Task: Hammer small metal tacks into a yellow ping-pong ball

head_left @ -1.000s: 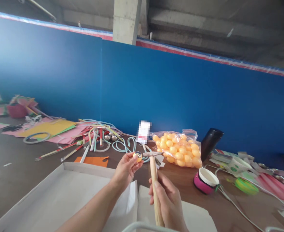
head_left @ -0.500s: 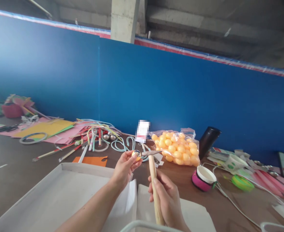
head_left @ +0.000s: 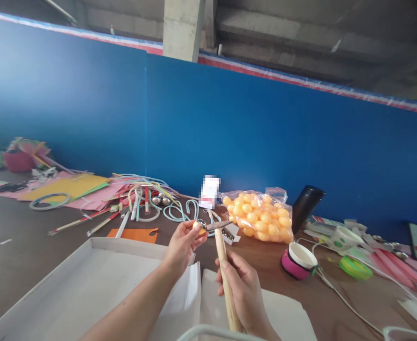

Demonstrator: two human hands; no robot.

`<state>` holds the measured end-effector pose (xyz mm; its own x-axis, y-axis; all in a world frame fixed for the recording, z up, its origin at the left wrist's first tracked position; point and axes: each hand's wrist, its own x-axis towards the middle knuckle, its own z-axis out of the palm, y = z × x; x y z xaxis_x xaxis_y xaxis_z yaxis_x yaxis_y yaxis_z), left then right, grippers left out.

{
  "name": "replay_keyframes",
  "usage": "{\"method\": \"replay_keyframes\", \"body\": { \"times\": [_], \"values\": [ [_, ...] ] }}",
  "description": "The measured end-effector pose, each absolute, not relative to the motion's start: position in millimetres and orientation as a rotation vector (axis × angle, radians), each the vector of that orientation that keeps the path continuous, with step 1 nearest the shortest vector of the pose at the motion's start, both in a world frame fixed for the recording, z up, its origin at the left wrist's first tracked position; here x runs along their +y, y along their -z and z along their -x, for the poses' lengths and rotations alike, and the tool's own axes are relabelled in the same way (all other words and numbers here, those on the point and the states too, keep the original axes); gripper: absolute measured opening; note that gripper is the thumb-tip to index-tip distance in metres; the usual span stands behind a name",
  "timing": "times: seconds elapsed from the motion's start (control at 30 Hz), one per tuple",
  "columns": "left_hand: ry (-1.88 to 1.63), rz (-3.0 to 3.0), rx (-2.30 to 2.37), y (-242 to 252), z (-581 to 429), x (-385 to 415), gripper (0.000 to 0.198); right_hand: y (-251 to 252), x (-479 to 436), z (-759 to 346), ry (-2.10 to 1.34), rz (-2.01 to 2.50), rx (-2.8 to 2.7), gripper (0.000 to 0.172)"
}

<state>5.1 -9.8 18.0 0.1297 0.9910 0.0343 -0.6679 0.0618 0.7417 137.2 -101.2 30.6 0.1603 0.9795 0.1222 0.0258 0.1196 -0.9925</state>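
Between the thumb and fingers of my left hand [head_left: 183, 248] is a shiny metal ball [head_left: 200, 224], mirror-like on top and yellowish below. My right hand [head_left: 243, 286] is closed around the pale wooden handle of a hammer [head_left: 225, 270], held upright. The hammer's dark head [head_left: 217, 226] tapers to a point on the right. Its blunt left end is at the ball; whether they touch, I cannot tell. Both hands are raised above a white open box [head_left: 100, 243] and its flap.
Behind the hammer lies a clear bag of orange balls [head_left: 265, 218]. A black cylinder [head_left: 306, 206] and a pink-banded white cup [head_left: 297, 265] stand to the right. Coloured tubes [head_left: 173, 214], metal balls [head_left: 160, 200] and paper sheets [head_left: 66, 187] lie left. A blue partition [head_left: 230, 123] rises behind.
The hammer has shifted slightly left, with its head a little closer in to the ball. My left hand keeps hold of the ball almost in place.
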Motion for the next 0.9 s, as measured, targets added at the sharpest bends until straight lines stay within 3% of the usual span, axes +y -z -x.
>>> {"method": "replay_keyframes", "body": {
  "times": [0.2,0.9],
  "values": [
    [-1.344,-0.685,0.579,-16,-5,-10,0.029,-29,-104,-144,-1.008,1.103,-1.141,0.030],
    [-1.366,-0.698,0.527,-21,-5,-13,0.028,-37,-104,-132,-0.887,1.196,-1.186,0.039]
  ]
}}
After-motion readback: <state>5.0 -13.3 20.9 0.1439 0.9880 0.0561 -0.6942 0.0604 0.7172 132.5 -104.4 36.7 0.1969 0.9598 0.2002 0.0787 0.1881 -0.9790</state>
